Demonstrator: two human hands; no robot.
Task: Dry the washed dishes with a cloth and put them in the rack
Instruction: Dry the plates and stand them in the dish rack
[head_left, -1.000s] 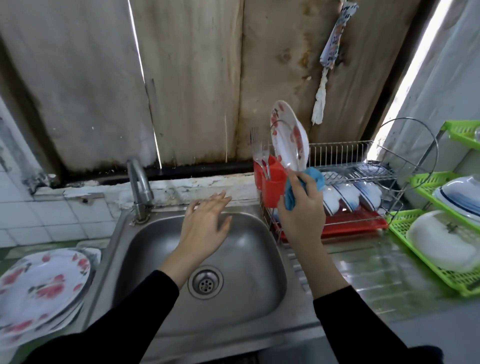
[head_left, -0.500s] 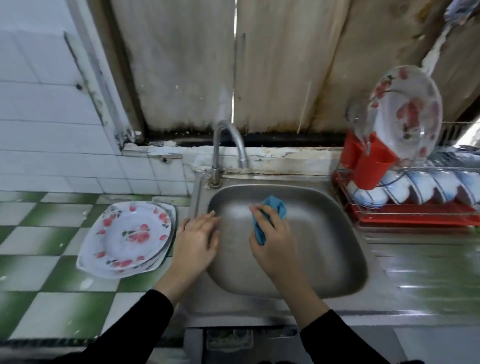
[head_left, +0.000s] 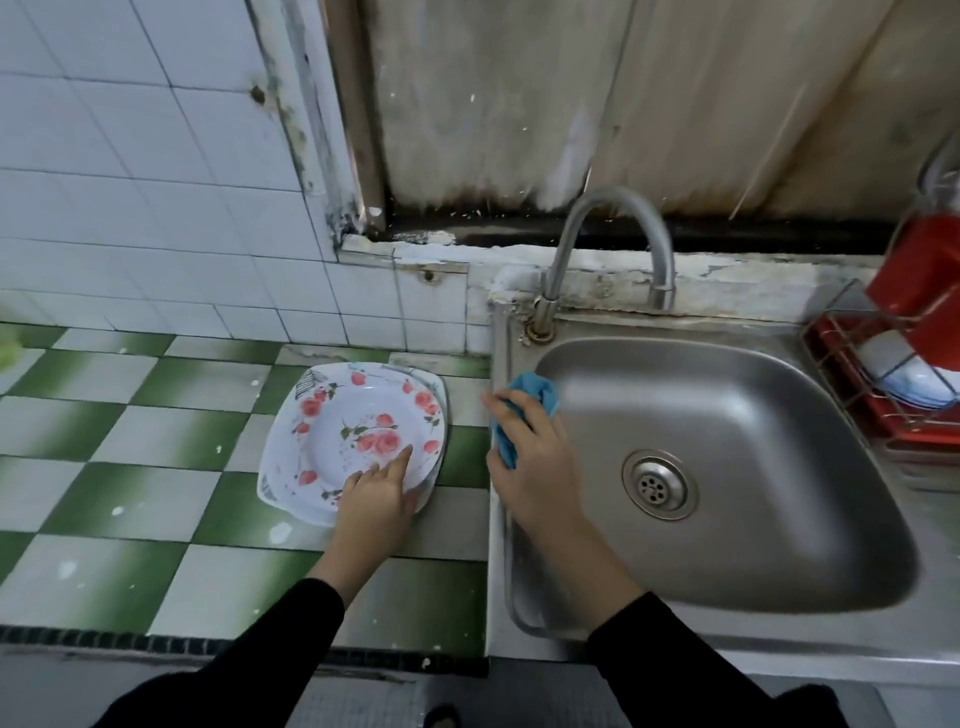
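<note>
The stack of floral plates (head_left: 358, 415) lies on the green-and-white tiled surface (head_left: 130, 483) just left of the steel sink (head_left: 737, 415), with tile stretching away to its left and front, a white tiled wall (head_left: 130, 182) behind, and the dish rack (head_left: 841, 358) at the far right edge beyond the basin. The left hand (head_left: 376, 506) reaches forward, fingers nearly straight and resting on the near rim of the top plate. The right hand (head_left: 530, 462) hovers over the sink's left rim, just beside the plates, fingers curled round a bunched blue cloth (head_left: 540, 389).
</note>
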